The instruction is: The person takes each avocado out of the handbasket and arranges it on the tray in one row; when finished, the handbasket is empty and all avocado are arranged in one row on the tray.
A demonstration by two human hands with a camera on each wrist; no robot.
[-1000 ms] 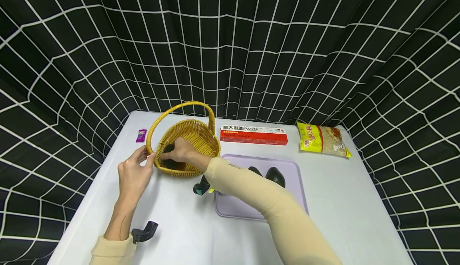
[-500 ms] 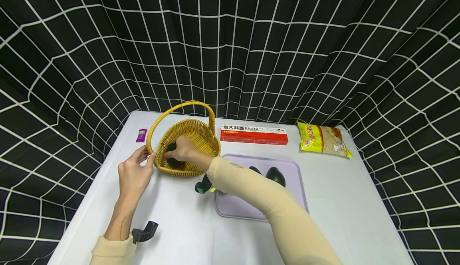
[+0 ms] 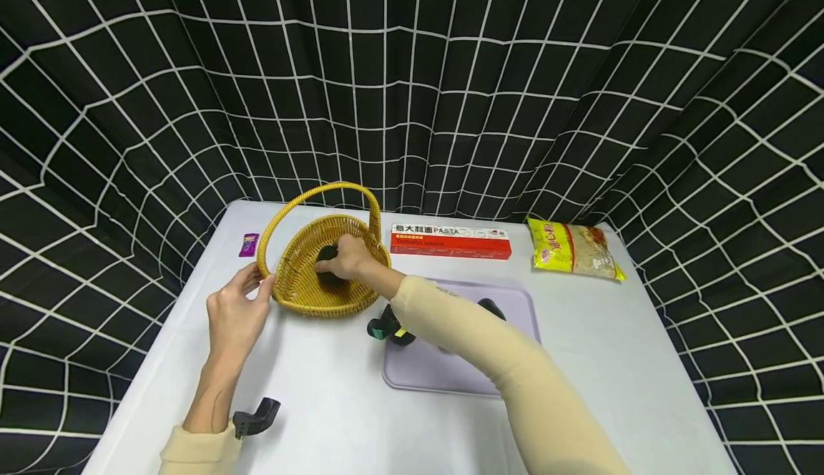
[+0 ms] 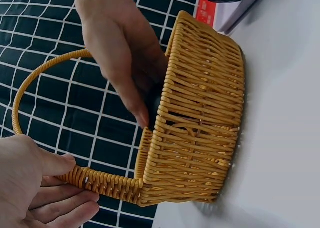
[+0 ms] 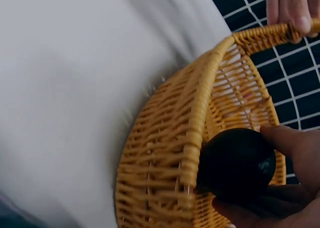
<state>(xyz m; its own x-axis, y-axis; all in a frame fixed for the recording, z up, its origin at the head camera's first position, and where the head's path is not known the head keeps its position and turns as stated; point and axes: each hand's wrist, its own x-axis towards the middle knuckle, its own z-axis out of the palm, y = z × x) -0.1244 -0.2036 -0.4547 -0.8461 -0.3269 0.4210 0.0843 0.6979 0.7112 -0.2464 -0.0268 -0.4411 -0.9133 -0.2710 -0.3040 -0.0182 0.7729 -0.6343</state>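
Note:
A yellow wicker basket with a tall arched handle stands at the left of the white table. My left hand pinches the base of that handle between thumb and fingers, seen also in the left wrist view. Inside the basket, my right hand grips a dark green avocado, fingers and thumb around its sides. The right wrist view has the avocado just inside the basket's near rim. Part of a dark avocado shows on the lilac tray; my right sleeve hides much of the tray.
Behind the tray lies a red and white pasta box. A yellow noodle bag is at the far right. Left of the basket sits a small purple packet. Black grid cloth surrounds the table's back and sides.
My right hand has drawn the avocado right and back, from the basket's left side towards its middle. My left hand keeps its hold on the handle. The view has shifted slightly.

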